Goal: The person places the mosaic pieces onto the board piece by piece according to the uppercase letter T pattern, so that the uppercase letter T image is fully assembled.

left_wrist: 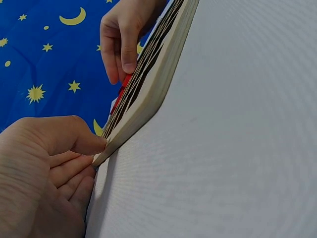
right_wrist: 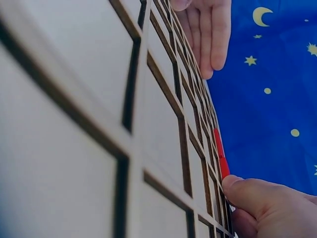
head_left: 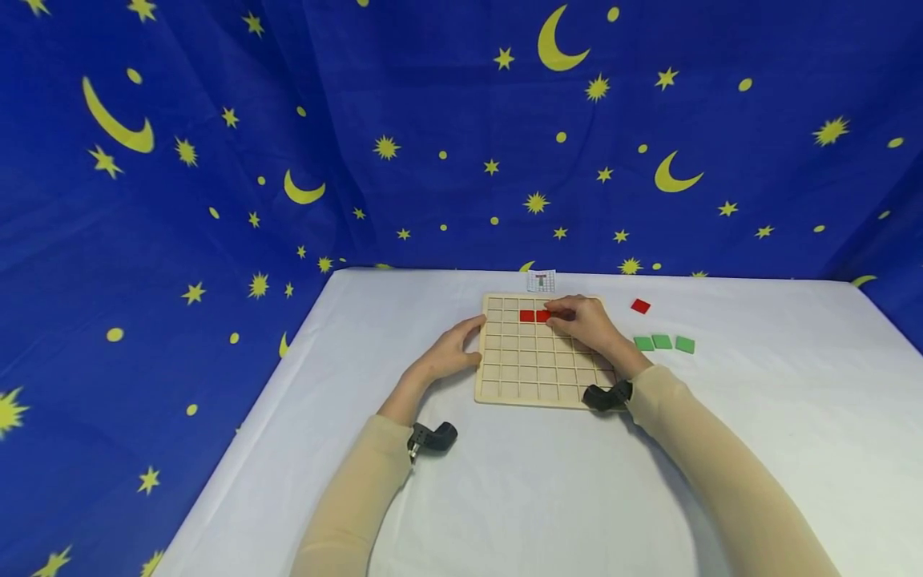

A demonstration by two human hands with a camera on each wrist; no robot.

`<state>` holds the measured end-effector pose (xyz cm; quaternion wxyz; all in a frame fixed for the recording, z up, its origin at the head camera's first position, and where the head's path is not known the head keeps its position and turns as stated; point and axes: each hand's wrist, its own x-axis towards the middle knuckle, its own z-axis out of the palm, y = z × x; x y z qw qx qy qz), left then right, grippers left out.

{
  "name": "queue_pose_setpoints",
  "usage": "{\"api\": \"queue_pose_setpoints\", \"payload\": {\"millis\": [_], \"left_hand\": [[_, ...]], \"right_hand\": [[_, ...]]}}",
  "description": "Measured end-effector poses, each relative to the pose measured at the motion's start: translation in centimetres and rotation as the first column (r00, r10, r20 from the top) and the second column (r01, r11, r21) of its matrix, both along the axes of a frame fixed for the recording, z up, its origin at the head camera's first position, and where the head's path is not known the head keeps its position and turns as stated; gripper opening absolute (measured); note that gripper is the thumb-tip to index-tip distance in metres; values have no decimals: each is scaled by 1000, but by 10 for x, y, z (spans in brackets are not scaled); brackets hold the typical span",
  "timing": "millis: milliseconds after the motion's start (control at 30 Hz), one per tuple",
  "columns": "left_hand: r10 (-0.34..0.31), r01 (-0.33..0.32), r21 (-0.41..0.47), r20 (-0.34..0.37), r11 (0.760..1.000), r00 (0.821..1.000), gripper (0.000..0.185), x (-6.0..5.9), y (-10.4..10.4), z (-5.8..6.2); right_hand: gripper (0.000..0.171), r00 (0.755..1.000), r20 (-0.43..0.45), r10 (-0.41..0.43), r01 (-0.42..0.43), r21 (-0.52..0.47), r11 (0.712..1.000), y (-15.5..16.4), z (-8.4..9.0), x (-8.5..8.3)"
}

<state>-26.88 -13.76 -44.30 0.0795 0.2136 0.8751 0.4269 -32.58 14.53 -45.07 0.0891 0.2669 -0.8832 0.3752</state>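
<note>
the right hand (head_left: pixel 587 320) has its thumb and forefinger nearly together, and they pinch the right red tile (head_left: pixel 543 316) at its right side. this tile is in the far part of the grid board (head_left: pixel 509 389), just to the right of the left red tile (head_left: pixel 527 316); the pair makes a row from left to right. the left hand (head_left: pixel 449 353), less near to these tiles, is spread and touches the board's left edge.

The pale gridded board (head_left: pixel 528 374) is lying flat — two red tiles (head_left: pixel 527 316) are sitting adjacent near its far edge.
</note>
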Motion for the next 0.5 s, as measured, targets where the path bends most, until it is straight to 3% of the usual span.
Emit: {"api": "queue_pose_setpoints", "payload": {"millis": [500], "left_hand": [[8,-8,-4,20,1000,1000,74,0,1,0]], "right_hand": [[33,1000,-11,-10,11,59,998,-1,3,1]]}}
